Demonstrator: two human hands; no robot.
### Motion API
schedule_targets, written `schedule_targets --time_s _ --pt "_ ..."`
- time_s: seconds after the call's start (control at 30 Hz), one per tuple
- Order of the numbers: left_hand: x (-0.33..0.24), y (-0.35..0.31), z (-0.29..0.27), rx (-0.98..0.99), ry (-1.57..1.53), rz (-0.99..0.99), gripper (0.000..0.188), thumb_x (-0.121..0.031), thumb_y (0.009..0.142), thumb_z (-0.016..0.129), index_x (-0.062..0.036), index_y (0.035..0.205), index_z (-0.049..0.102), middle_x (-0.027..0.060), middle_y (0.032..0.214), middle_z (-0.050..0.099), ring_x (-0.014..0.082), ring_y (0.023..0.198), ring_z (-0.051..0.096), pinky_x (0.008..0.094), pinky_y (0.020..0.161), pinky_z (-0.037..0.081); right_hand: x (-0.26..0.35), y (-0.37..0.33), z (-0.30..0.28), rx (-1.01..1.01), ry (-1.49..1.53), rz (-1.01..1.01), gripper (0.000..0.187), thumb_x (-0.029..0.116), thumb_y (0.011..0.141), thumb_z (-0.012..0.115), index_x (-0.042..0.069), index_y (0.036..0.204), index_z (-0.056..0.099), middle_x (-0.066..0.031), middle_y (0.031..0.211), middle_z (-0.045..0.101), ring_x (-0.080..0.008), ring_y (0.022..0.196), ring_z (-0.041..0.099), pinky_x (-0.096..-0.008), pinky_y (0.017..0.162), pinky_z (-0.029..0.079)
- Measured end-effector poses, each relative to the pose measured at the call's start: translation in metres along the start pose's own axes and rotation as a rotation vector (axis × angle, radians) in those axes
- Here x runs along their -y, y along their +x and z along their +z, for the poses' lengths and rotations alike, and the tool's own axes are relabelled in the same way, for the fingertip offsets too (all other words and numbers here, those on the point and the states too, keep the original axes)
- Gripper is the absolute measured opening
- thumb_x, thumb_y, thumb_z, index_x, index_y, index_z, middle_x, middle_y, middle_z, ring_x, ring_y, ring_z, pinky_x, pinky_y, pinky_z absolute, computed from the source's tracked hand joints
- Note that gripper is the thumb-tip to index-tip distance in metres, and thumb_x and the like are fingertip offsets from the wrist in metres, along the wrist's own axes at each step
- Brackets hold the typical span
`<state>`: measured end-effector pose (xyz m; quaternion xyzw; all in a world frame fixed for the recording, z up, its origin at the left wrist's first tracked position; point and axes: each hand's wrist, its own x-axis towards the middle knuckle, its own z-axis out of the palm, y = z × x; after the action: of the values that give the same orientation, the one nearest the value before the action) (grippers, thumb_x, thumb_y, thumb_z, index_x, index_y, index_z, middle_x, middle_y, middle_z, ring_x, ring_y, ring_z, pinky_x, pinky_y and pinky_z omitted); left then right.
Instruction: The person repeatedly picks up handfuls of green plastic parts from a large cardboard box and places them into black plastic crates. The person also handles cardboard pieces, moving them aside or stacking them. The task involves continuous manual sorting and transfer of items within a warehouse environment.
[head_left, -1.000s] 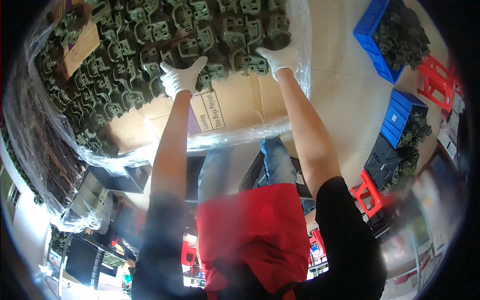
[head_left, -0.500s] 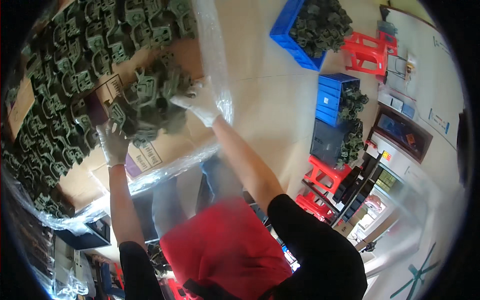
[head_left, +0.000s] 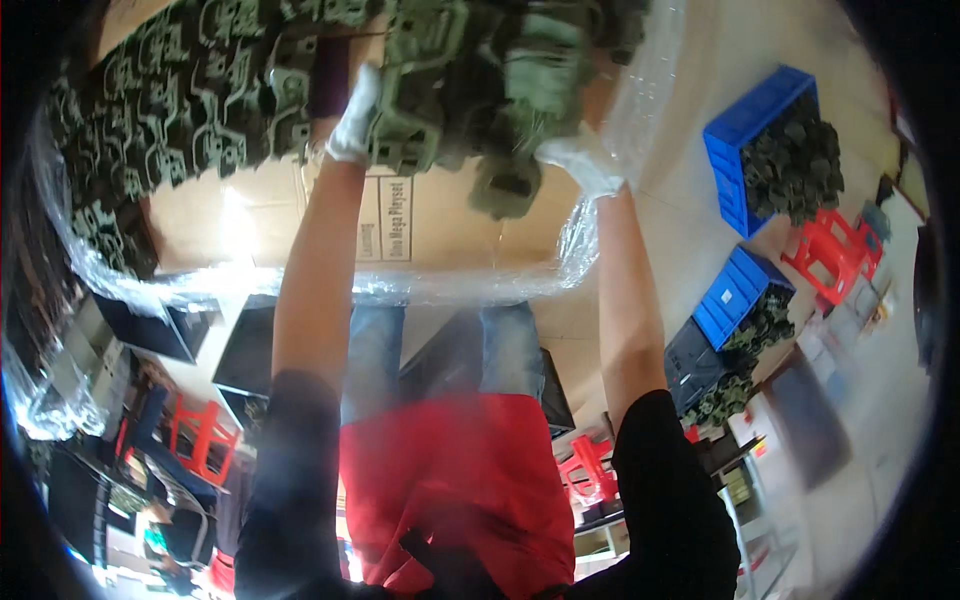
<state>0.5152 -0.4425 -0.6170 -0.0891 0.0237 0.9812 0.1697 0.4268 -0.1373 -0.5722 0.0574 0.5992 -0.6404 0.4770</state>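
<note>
Between my two white-gloved hands sits a clump of dark green moulded plastic parts point(head_left: 455, 95), blurred by motion. My left hand point(head_left: 355, 118) presses against the clump's left side, its fingers partly hidden by the parts. At the lower right of the clump, my right hand point(head_left: 580, 166) has its fingertips against the parts, and some fingers are out of sight behind them. Rows of similar green parts point(head_left: 215, 85) lie nested to the left. Under them shows brown cardboard point(head_left: 240, 222) with printing on it.
Clear plastic film point(head_left: 470, 288) wraps the near and right edges of the cardboard layer. On the floor to the right stand a blue crate point(head_left: 728, 170) and another blue crate point(head_left: 732, 300), both with green parts, beside a red stool point(head_left: 832, 258) and a dark grey crate point(head_left: 695, 365).
My view has turned, and both hands have shifted right and away from me. The clump between them now looks larger, and its parts have moved along with the hands.
</note>
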Motion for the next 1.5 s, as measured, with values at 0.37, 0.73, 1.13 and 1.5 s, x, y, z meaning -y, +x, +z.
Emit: schedule_targets --time_s 0.37,0.73,1.13,1.5 --pt "0.087 -0.038 0.03 -0.362 0.273 0.463 0.057 -0.043 0.087 0.056 -0.0063 0.13 0.047 0.008 0.123 0.055 0.0205 0.11 0.052 0.0366 0.098 0.039 0.004 -0.021 -0.004 -0.078 0.303 0.022 0.039 0.01 0.078 0.067 0.003 0.114 0.054 -0.0073 0.109 0.058 -0.0181 0.104 0.053 -0.035 0.095 0.04" --pt "0.229 -0.256 0.114 -0.613 -0.182 0.849 0.044 -0.027 0.09 0.052 -0.0018 0.126 0.048 0.0117 0.123 0.054 0.0216 0.109 0.054 0.0373 0.096 0.042 0.044 -0.114 0.146 0.361 -0.451 0.336 0.072 0.013 0.066 0.075 0.006 0.13 0.043 -0.0055 0.119 0.052 -0.019 0.105 0.052 -0.0353 0.091 0.046" --pt "0.376 -0.609 0.167 -1.776 0.231 1.479 0.048 -0.031 0.09 0.05 -0.0095 0.133 0.042 0.0062 0.121 0.053 0.0188 0.102 0.055 0.034 0.082 0.049 -0.13 -0.302 0.529 1.024 -0.903 0.199 0.118 0.029 0.051 0.089 0.0 0.141 0.018 -0.0207 0.135 0.035 -0.0299 0.123 0.039 -0.0392 0.102 0.034" --pt "0.405 -0.698 0.097 -2.325 -0.111 0.736 0.069 -0.051 0.09 0.045 -0.0084 0.142 0.027 0.016 0.142 0.034 0.0287 0.128 0.037 0.0346 0.104 0.029 -0.288 -0.319 0.59 0.748 -1.807 -0.114 0.094 0.055 0.073 0.064 0.007 0.142 0.022 -0.0346 0.138 0.023 -0.0445 0.126 0.033 -0.0406 0.104 0.032"
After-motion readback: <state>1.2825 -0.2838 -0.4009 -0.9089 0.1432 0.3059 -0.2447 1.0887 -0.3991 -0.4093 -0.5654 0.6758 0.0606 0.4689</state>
